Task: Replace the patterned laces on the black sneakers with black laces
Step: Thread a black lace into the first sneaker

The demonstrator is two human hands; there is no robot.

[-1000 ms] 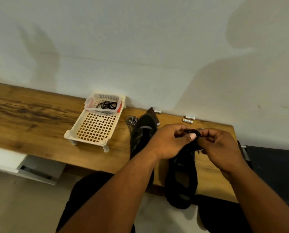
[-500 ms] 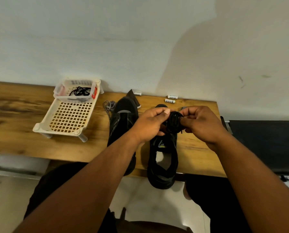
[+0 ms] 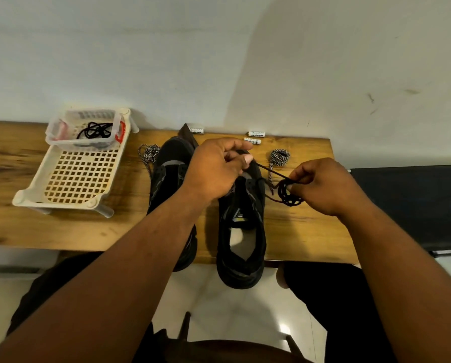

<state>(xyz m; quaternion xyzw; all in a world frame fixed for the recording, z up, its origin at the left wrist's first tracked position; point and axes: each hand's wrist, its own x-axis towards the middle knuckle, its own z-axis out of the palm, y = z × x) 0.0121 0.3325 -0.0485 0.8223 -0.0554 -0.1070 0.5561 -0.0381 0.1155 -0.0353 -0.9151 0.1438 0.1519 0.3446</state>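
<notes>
Two black sneakers stand on the wooden table [image 3: 62, 231], heels toward me: the left sneaker [image 3: 166, 174] and the right sneaker [image 3: 241, 231]. My left hand [image 3: 216, 169] pinches one end of a black lace [image 3: 287, 192] above the right sneaker's toe. My right hand [image 3: 321, 184] holds the coiled rest of that lace to the right of the shoe. A strand stretches between both hands. One patterned lace [image 3: 148, 153] lies left of the sneakers, another patterned lace [image 3: 278, 158] lies coiled to their right. A second black lace [image 3: 96, 131] sits in a clear tub [image 3: 62, 137].
A white perforated basket [image 3: 75, 176] holds the clear tub at the table's left. Small white tubes [image 3: 256, 133] lie along the wall. A dark brown pointed object [image 3: 186, 132] shows behind the left sneaker. A black bench [image 3: 415, 205] adjoins the table's right edge.
My hands have moved apart: the right hand drew the coiled black lace rightward off the shoe, and a strand is now stretched between them. The camera tilted down.
</notes>
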